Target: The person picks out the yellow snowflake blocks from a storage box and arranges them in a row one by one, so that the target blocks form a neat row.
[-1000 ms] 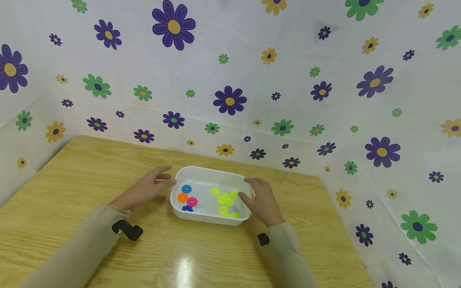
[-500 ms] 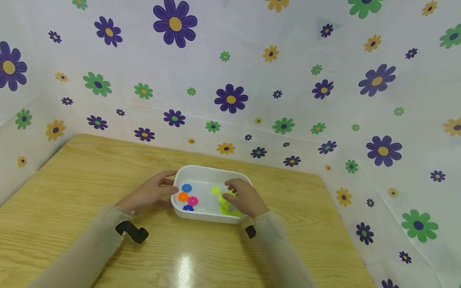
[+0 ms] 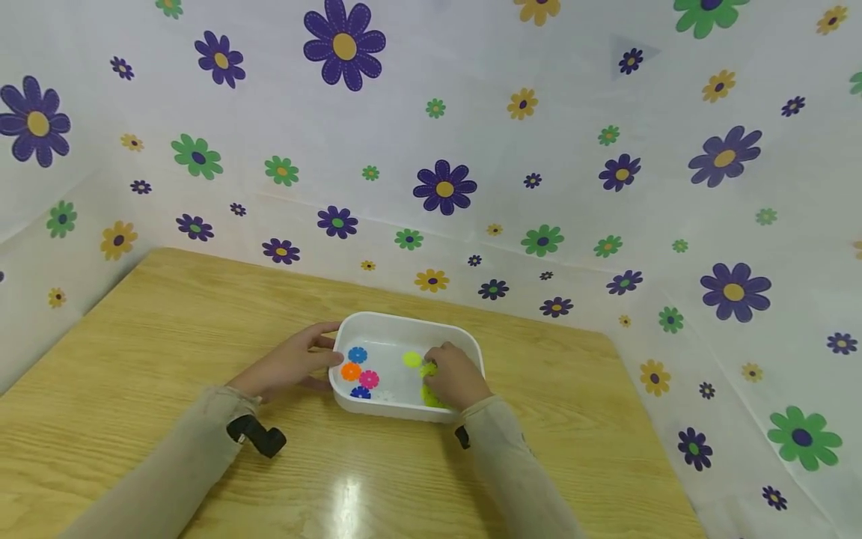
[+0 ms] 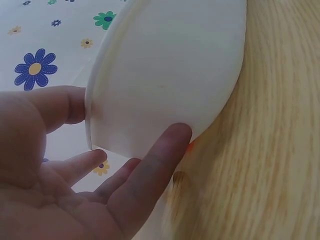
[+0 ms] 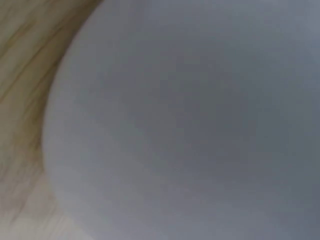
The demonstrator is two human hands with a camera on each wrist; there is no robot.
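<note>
In the head view a white plastic basin (image 3: 404,410) stands on the wooden table. My left hand (image 3: 289,367) holds its left end; in the left wrist view the thumb (image 4: 67,105) reaches over the rim and a finger (image 4: 167,150) lies against the outer wall. Inside, my right hand (image 3: 459,378) reaches down on the right, fingertips pinching at a yellow-green snowflake disc (image 3: 428,370). More yellow-green discs (image 3: 429,397) are partly hidden under this hand. At the left lie light blue (image 3: 358,355), orange (image 3: 351,372), pink (image 3: 369,379) and dark blue (image 3: 360,393) discs.
One yellow-green disc (image 3: 411,360) lies apart near the basin's middle, and a pale clear disc (image 3: 386,396) near its front wall. Behind the table (image 3: 222,299) hangs a white flowered cloth (image 3: 397,135). The right wrist view is filled by a blurred pale surface (image 5: 175,125).
My right hand has moved left from the right rim, down into the basin, its fingers closing at the yellow-green discs. My left hand has come up against the basin's left end.
</note>
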